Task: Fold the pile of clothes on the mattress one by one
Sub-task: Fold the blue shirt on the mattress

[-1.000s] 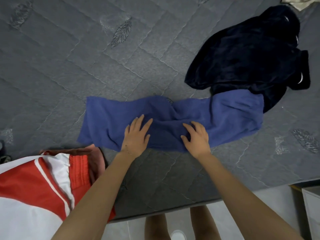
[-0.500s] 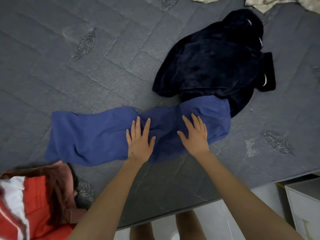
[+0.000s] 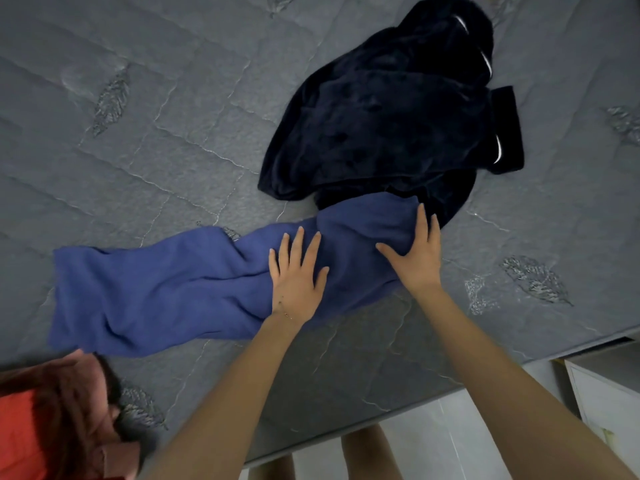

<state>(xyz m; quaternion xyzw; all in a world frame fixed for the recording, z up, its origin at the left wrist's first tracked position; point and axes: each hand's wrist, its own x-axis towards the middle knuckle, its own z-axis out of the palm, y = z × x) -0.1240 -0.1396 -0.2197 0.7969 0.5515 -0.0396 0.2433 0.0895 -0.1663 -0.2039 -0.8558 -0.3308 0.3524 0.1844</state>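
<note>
**A:** From the head camera, where does the piece you're folding lie?

**B:** Your blue cloth [image 3: 173, 289] lies as a long, rumpled strip on the grey quilted mattress [image 3: 156, 133]. It runs left to right, closer to the near edge than the far one. Its right end lies against the near side of the dark navy garment [image 3: 381, 126], which sits bunched toward the far right of the mattress.

**A:** And your left hand?

**B:** Your left hand [image 3: 296, 282] lies palm down on the strip a little right of its middle. The fingers are straight, spread and pointing away from you, and they grasp nothing. The forearm reaches in from the near edge.

**A:** The right one?

**B:** Your right hand [image 3: 419, 258] rests flat on the cloth's right end. The thumb is splayed out toward the left hand, and the straight fingers reach the end's far corner beside the navy fabric. It too lies released on the cloth and not clenched. The two hands sit near each other, apart, with a fold of blue between them.

**A:** Anything else?

**B:** A red garment [image 3: 41, 427] lies at the near left, just beside the strip's left end. A white cabinet [image 3: 606, 393] stands past the near right edge, on the floor.
</note>
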